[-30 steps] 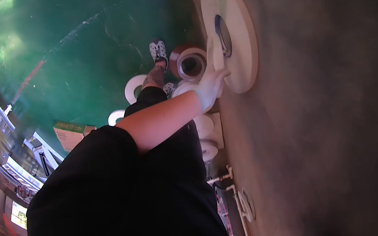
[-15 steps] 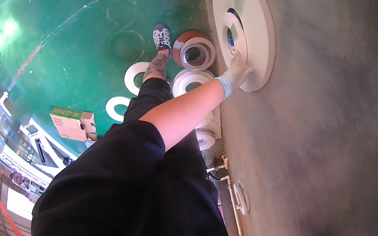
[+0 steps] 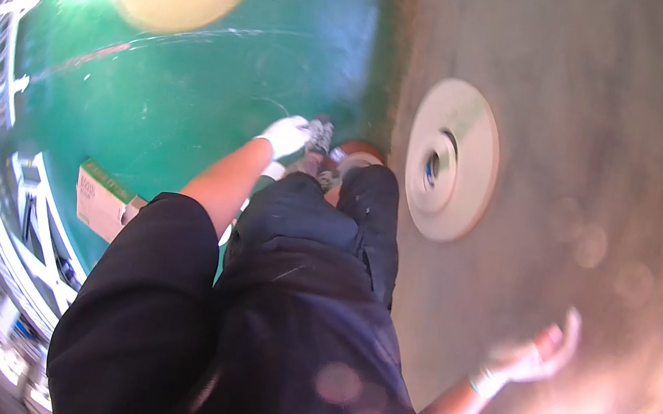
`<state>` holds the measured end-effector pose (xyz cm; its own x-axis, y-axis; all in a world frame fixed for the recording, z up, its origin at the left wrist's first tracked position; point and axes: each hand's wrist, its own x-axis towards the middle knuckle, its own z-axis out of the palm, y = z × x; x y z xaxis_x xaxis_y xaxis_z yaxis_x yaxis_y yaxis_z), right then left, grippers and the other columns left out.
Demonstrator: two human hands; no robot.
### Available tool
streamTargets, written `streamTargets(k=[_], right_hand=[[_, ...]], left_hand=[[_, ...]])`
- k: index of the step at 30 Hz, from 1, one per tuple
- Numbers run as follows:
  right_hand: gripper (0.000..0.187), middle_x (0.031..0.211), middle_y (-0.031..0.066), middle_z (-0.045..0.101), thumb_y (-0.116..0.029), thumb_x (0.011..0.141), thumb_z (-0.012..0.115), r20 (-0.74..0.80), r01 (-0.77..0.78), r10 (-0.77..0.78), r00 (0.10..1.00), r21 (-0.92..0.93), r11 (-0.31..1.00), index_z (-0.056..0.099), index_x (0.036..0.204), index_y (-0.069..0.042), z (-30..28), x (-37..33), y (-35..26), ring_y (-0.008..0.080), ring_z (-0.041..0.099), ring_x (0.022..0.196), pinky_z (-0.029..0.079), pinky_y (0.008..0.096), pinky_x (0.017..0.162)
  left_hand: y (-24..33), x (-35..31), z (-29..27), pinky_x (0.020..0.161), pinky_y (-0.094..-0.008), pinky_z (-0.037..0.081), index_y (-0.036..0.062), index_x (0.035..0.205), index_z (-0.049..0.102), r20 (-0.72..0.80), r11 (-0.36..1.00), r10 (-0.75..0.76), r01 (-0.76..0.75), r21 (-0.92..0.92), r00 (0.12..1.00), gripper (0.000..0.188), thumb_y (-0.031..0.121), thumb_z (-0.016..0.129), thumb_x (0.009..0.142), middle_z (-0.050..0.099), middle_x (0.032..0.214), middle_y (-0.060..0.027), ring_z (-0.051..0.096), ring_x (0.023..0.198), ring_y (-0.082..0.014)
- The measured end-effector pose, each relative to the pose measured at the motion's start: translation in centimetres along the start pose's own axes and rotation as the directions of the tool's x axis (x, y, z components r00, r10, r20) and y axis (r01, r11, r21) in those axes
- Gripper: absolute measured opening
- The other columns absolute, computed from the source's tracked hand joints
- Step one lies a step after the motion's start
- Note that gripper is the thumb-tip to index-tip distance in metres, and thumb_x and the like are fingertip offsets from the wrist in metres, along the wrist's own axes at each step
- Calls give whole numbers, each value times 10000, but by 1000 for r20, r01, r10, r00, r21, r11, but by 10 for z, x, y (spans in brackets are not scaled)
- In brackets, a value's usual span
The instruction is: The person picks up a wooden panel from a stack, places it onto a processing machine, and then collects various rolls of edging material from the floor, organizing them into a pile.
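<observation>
My left hand, in a white glove, hangs over the green floor beside my shoe. Motion smears its fingers, and no held object shows. Out over the grey-brown surface on the right, my right hand is blurred too. Its thumb and a raised finger stand apart, with nothing visible between them. A large, flat, pale roll of band lies on that surface, away from both hands. On top of it sits a smaller pale roll with a dark opening at its centre.
Past my knees a reddish-brown roll shows on the floor, partly covered by my leg. To the left lie a cardboard box with a green top and a white metal frame. Strong glare hits the lower right.
My left hand has left the smaller roll and swung left over the floor. My right hand has risen from the surface's near part. The view has shifted, so both rolls appear lower.
</observation>
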<state>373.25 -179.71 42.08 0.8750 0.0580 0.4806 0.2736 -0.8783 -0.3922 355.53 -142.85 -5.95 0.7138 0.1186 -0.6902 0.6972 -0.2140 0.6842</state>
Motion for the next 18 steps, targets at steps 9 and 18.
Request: streamTargets(k=[9, 18], right_hand=[[354, 1114, 224, 735, -223, 989, 596, 609, 578, -774, -174, 699, 420, 671, 1276, -31, 332, -146, 278, 376, 722, 972, 579, 455, 858], [213, 912, 38, 707, -153, 987, 582, 939, 224, -278, -201, 320, 921, 751, 1093, -78, 570, 24, -59, 157, 647, 802, 559, 340, 730]], left_hand=[[-43, -269, -232, 1102, -373, 446, 22, 1334, 648, -749, 831, -431, -103, -547, 503, 436, 338, 595, 1040, 672, 1337, -156, 603, 1273, -276], [-140, -459, 223, 905, -433, 528, 94, 1207, 693, -370, 347, -922, 679, -647, 118, 332, 309, 510, 1032, 707, 1140, -117, 659, 1051, -297]])
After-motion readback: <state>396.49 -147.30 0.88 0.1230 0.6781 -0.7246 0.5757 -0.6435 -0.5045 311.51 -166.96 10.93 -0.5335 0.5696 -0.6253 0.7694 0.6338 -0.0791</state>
